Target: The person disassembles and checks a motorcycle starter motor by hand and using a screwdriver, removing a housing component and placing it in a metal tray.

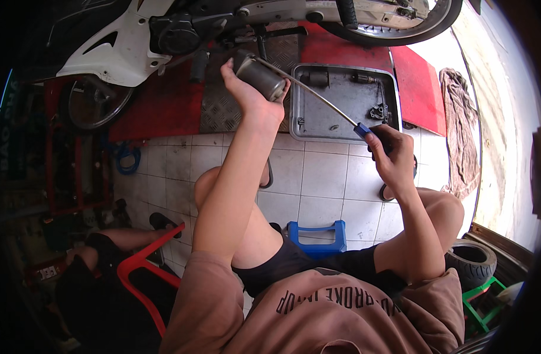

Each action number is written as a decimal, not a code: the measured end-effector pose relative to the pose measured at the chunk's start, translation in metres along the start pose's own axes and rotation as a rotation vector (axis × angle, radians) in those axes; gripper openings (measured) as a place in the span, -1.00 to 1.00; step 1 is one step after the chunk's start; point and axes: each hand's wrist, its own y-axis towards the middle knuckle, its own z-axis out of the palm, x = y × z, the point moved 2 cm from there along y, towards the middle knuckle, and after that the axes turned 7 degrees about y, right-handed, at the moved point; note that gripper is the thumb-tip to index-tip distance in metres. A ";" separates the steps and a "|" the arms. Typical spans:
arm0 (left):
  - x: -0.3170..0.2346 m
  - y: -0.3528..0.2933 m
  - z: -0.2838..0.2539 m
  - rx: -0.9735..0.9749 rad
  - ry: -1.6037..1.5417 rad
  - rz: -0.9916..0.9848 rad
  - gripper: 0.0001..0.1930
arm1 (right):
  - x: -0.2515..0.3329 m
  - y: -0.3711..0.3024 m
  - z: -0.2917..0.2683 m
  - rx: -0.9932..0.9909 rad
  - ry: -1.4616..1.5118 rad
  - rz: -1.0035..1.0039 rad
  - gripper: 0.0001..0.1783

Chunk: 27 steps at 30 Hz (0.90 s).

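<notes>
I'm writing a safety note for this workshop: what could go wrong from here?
The screwdriver reaches to the dark cylindrical part, which is held up in the left hand; a slip might jab that hand. The part is off any surface, so a loosened grip could drop it. Small parts lie in the tray and might scatter if it gets knocked.

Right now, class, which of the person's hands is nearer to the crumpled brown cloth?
Right. The right hand, gripping the blue-handled tool, is to the cloth's left. The left hand, holding the metal cylinder, is farther left.
</notes>
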 end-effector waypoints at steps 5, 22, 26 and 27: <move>0.000 0.000 0.000 0.001 -0.003 0.002 -0.47 | 0.017 0.000 0.011 -0.175 0.042 -0.295 -0.74; -0.001 0.001 -0.001 0.010 0.025 0.044 -0.51 | 0.016 -0.003 0.006 -0.047 -0.022 -0.169 -0.78; -0.001 -0.005 0.000 0.011 0.015 0.014 -0.52 | 0.012 -0.003 0.006 -0.002 0.090 -0.072 -0.73; 0.000 -0.004 -0.001 0.016 0.032 0.033 -0.52 | 0.010 -0.003 0.006 0.032 0.152 -0.011 -0.72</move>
